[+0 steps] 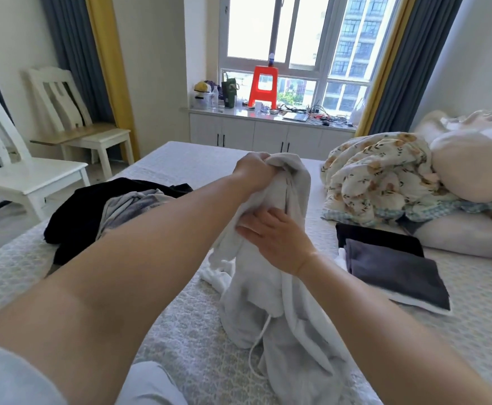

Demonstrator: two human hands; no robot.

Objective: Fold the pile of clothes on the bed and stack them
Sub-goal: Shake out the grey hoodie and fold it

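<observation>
While the left hand (253, 171) clenches the bunched top of a pale grey drawstring garment (271, 276) and lifts it above the bed (180, 331), the right hand (276, 238) lies against the cloth lower down, fingers spread and fairly straight, pressing rather than gripping. The garment's lower part sags onto the bedspread in front of the person, and one white drawstring (257, 343) dangles from it.

One unfolded pile (101, 211) lies on the left side of the bed: dark black clothing with a grey piece (128, 206) crumpled on top; how many items it holds cannot be told. On the right sits one stack of folded clothes (390, 270), in which three layers show: a black piece at the back, a dark grey piece on top, and a white edge underneath.

Beyond the stack are one rumpled floral quilt (376, 176) and two plump pale pillows (472, 168), one above the other. Two white chairs (75, 112) stand left of the bed. One red plastic stool (263, 86) sits on the cluttered window ledge, flanked by grey and yellow curtains.
</observation>
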